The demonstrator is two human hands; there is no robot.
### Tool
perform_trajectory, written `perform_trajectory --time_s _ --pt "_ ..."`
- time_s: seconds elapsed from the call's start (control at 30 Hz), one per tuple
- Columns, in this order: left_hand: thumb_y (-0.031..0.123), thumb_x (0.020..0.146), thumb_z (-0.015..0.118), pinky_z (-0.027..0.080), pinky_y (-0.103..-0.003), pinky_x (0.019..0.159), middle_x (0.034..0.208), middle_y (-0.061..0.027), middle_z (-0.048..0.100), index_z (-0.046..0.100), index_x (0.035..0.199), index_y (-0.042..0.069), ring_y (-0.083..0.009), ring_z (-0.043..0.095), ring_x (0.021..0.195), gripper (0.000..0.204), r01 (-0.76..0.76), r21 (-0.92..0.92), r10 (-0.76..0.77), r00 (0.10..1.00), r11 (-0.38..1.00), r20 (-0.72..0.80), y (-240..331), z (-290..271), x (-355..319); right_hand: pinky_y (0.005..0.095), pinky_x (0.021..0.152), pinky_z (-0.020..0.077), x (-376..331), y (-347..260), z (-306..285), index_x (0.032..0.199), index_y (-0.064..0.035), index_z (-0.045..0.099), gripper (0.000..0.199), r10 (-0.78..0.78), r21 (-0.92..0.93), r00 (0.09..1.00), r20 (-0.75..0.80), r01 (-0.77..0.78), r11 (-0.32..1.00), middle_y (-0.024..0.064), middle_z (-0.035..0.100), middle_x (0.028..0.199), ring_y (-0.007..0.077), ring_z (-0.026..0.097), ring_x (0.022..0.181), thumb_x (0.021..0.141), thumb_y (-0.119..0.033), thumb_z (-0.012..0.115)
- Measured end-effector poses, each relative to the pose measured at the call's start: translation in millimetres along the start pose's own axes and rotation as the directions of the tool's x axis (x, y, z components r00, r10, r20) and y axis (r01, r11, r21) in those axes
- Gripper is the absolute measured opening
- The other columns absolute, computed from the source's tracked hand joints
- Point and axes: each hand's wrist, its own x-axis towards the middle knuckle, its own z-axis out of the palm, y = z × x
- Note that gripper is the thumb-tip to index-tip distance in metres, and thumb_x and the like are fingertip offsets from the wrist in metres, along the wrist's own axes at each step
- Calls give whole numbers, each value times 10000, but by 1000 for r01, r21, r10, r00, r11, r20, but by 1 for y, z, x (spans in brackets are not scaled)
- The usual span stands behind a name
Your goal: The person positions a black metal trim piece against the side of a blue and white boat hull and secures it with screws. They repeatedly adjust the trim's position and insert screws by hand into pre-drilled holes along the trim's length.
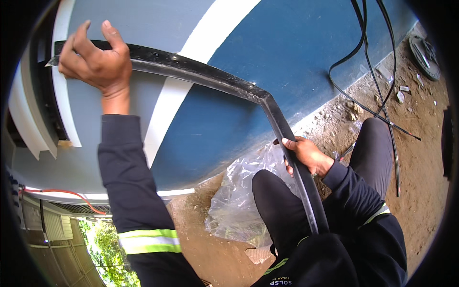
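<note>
A long black channel strip [205,71] runs along the painted wall and bends sharply down toward my lap. My left hand [98,60] lies across its far-left stretch, back of the hand toward me. Its thumb and forefinger stick up apart, and the lower fingers are bent. A pale pointed tip [51,61] shows beside those fingers; what it belongs to is hidden. Past the bend, my right hand [308,154] grips the strip, thumb on the near face and fingers partly hidden behind it. The strip's lower end disappears against my dark clothing.
Clear plastic sheeting [234,201] lies on the dirt by my knee. Black cables [366,48] hang and loop at the right, near a round dark object [424,57]. White framing [28,105] edges an opening at the left. An orange cable [67,192] runs below it.
</note>
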Motion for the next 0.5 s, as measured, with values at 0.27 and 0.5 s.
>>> perform_trajectory --time_s 0.27,0.5 --pt "465 1100 553 414 -469 900 1113 -185 438 433 1259 -74 -301 439 1014 574 936 68 -848 279 345 451 189 -100 -66 473 491 569 11 6 -20 1286 -59 540 340 30 55 991 128 -37 998 127 610 752 249 643 518 1148 -362 474" --pt "309 1127 499 420 -538 949 1092 -280 465 385 1183 -164 -411 513 1024 489 902 128 -842 323 412 431 274 -67 -130 436 468 590 -7 -11 -13 1223 -25 482 319 125 9 989 79 -126 992 144 629 774 266 667 512 1140 -332 506"
